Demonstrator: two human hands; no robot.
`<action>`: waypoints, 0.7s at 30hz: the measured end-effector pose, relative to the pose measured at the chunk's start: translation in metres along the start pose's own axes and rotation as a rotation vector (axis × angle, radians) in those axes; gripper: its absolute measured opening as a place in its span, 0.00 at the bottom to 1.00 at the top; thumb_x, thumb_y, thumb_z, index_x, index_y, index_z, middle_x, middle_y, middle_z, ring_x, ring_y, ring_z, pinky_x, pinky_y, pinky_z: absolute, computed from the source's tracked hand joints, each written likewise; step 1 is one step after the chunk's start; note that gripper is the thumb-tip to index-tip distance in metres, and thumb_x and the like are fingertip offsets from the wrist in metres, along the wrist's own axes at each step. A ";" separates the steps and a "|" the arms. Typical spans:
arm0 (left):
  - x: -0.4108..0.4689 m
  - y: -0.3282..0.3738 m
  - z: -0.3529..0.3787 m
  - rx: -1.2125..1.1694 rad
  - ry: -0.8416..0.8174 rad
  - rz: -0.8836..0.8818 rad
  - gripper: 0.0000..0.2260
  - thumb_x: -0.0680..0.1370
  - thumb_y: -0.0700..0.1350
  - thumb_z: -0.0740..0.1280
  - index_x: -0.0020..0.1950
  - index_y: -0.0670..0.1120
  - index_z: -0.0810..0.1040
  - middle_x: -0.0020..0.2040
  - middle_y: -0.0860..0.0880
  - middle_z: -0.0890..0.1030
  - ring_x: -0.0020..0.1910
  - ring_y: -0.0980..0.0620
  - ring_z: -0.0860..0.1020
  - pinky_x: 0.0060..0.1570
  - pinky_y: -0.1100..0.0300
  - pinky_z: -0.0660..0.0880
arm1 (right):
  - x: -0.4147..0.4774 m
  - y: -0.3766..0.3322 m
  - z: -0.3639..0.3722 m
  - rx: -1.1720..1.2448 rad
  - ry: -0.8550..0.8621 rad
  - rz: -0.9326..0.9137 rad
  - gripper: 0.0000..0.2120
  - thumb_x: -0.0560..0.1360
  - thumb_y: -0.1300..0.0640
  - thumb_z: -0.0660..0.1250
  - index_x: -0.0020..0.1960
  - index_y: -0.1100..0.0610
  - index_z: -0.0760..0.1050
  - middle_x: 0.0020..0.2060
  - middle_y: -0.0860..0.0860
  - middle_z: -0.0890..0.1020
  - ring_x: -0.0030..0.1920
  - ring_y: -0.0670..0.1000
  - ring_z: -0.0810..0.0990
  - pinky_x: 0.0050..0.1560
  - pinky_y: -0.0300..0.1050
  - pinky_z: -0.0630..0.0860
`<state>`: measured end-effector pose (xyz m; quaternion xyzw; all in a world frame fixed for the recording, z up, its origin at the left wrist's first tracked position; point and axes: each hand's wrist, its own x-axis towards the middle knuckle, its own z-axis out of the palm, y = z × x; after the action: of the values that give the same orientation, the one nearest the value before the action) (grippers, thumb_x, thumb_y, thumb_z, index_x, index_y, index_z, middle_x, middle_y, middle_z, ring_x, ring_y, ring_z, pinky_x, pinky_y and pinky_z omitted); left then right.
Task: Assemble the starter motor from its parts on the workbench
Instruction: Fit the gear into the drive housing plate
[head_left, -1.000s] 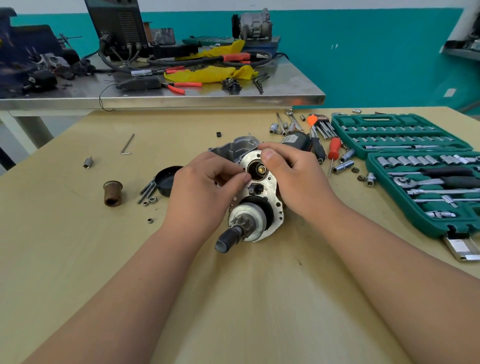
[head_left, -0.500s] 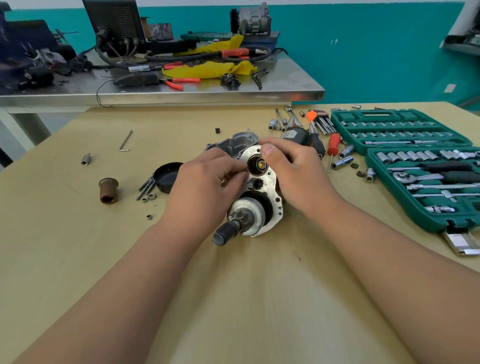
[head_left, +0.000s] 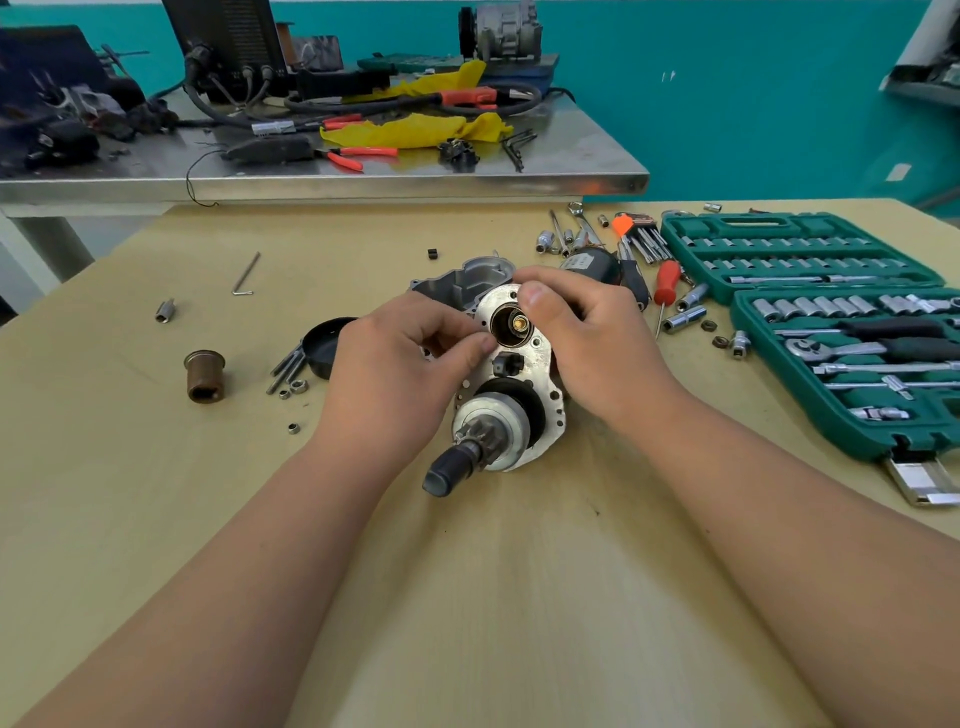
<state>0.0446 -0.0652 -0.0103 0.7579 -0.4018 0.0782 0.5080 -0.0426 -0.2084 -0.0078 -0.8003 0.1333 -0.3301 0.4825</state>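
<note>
Workshop with a teal wall; tan wooden workbench in front; steel-topped table behind it, carrying yellow rags and red-handled pliers.

Head view, the only one. The half-built starter motor, a silver oval end plate with the drive unit mounted through it, lies at the centre of the bench, tilted up toward the camera. Its toothed pinion and black-capped shaft end point at the near edge; above them sits a small black block, then a round bore with a brass-coloured tip showing inside. Plate surface dull and blotchy; several screw holes round the rim stand open.

Grip: left hand has its fingers curled, thumb and forefinger pinching the plate edge just beside the bore; whether a small part sits between the fingertips cannot be told. The right hand has its thumb pressed on the plate's upper rim and its fingers wrapped behind, holding it.

Progress, judged: partway. The drive side is on the plate. Not yet joined:
- the grey cast-aluminium housing, just behind the plate;
- the black cylindrical motor body, beyond the right hand;
- the black round cap and long steel bolts with loose nuts, to the left;
- the brown flanged metal sleeve, standing further left.

Work in hand seems to concern the bore; closing the case and bolting through remain.

Open green socket-set case at the right, with loose sockets and a red-handled screwdriver beside it; none in use.
</note>
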 end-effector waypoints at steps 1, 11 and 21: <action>0.000 0.000 0.000 0.040 -0.004 0.040 0.04 0.73 0.42 0.75 0.40 0.51 0.83 0.38 0.58 0.79 0.40 0.63 0.76 0.40 0.75 0.68 | 0.000 0.000 0.000 -0.004 0.002 0.002 0.07 0.78 0.51 0.63 0.53 0.44 0.78 0.43 0.33 0.79 0.47 0.26 0.74 0.43 0.20 0.67; -0.001 -0.006 0.003 0.121 0.042 0.316 0.06 0.72 0.35 0.74 0.48 0.42 0.86 0.41 0.54 0.77 0.40 0.64 0.73 0.43 0.77 0.68 | -0.001 -0.002 0.001 -0.026 0.010 -0.009 0.12 0.78 0.52 0.63 0.43 0.35 0.75 0.35 0.29 0.79 0.43 0.27 0.75 0.42 0.21 0.68; -0.002 -0.003 0.000 -0.094 0.040 0.002 0.06 0.72 0.43 0.76 0.40 0.53 0.82 0.39 0.56 0.81 0.39 0.62 0.77 0.41 0.73 0.69 | 0.000 0.002 0.000 -0.018 0.016 -0.009 0.13 0.78 0.52 0.64 0.61 0.51 0.79 0.45 0.32 0.77 0.48 0.23 0.72 0.45 0.19 0.66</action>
<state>0.0454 -0.0634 -0.0134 0.7313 -0.3954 0.0748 0.5507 -0.0422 -0.2097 -0.0090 -0.8025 0.1367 -0.3374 0.4726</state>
